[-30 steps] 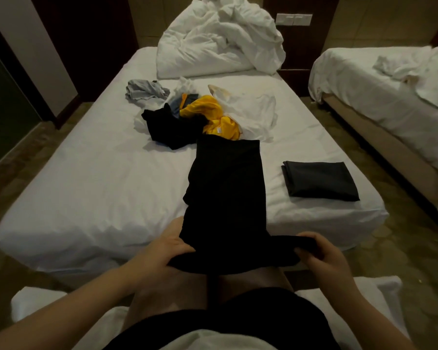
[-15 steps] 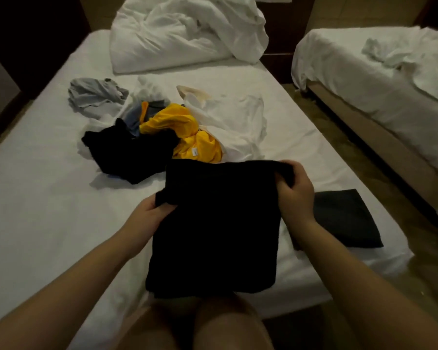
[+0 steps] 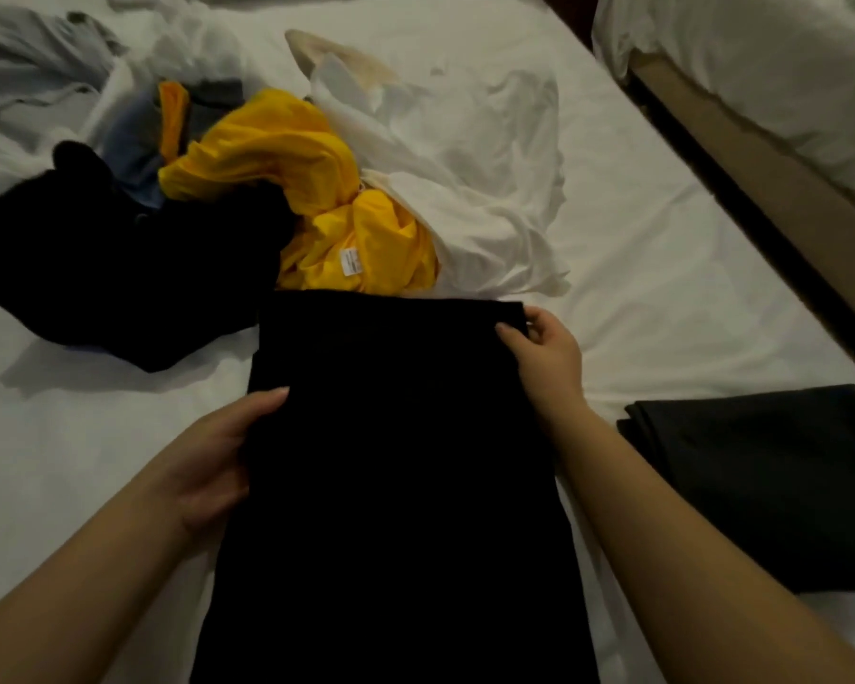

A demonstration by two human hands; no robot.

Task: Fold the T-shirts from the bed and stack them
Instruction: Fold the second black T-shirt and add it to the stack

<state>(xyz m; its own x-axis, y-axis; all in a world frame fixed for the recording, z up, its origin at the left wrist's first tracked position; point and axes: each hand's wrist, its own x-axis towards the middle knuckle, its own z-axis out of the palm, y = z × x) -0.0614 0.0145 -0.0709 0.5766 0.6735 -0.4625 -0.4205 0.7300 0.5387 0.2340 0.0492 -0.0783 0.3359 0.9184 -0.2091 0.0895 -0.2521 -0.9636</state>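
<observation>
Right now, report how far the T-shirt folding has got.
Done: one folded dark shirt lies at the right of the bed. In hand: the black shirt, left hand gripping its left edge, right hand pinching its far corner. Left: the crumpled yellow shirt, white shirt, black garment and grey garment, plus stacking.

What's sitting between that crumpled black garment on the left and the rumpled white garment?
In the head view, a bunched-up yellow T-shirt lies between the crumpled black garment and the white garment, butting against both.
</observation>
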